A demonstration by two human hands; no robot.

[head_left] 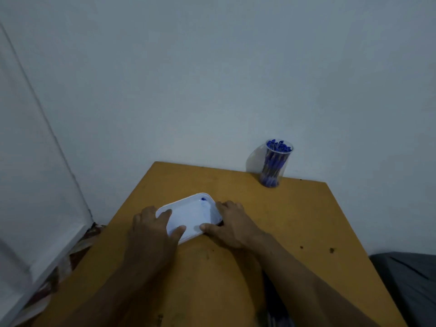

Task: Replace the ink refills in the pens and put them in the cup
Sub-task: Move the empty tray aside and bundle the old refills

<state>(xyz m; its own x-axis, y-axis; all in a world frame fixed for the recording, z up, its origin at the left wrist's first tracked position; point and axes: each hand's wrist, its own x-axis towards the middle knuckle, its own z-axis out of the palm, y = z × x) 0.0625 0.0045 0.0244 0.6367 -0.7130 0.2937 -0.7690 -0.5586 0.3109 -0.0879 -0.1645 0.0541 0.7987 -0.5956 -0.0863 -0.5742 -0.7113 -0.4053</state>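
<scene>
Both hands are gripping a shallow white tray (193, 214) from opposite sides: the left hand (151, 228) is curling its fingers over the tray's left rim with the thumb lying on the near part of the tray's inner face, while the right hand (232, 226) is clasping the right rim, its thumb pressing on the near edge and its fingers wrapping the far side. The tray is resting flat on the yellow-brown surface (295, 220), near its middle, and is carrying a small blue piece (203, 198) in its far right corner; what that piece is cannot be told. A clear cup (274, 164) is standing upright at the far edge of the surface, against the pale wall (212, 79), well apart from the tray and to its right. The cup is holding a dense bundle of blue pens (276, 159), their caps reaching its rim. A dark grey cloth (410, 279) is lying beyond the surface's right edge.
</scene>
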